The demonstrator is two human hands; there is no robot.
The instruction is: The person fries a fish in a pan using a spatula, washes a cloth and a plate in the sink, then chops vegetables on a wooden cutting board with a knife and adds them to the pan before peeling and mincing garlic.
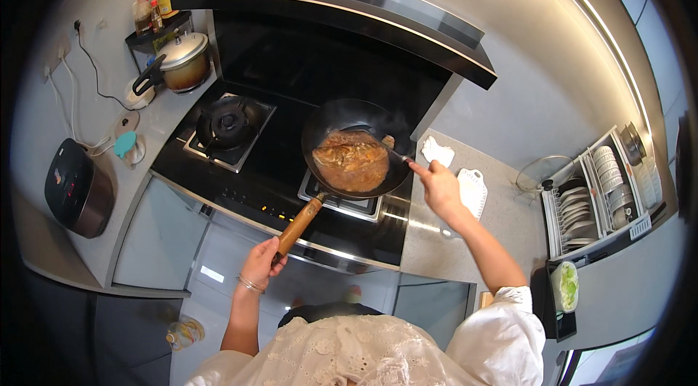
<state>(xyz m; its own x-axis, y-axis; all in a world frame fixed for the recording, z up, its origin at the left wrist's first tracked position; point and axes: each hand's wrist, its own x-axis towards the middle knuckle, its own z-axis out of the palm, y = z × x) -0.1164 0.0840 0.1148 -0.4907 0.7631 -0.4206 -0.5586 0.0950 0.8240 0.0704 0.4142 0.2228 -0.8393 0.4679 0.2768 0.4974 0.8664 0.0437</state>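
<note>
A black wok sits on the right burner. In it lies a browned whole fish in reddish-brown sauce. My left hand is closed around the end of the wok's wooden handle, which points toward me. My right hand grips a cooking utensil, probably a spatula, by its handle from the wok's right side. Its working end reaches in beside the fish, and its exact shape is hard to make out.
The left burner holds no pot. Behind it stand a pressure cooker and a rack of bottles; a rice cooker is at left. Right of the stove are a white tray, crumpled tissue and a dish rack. A hood ledge overhangs the back.
</note>
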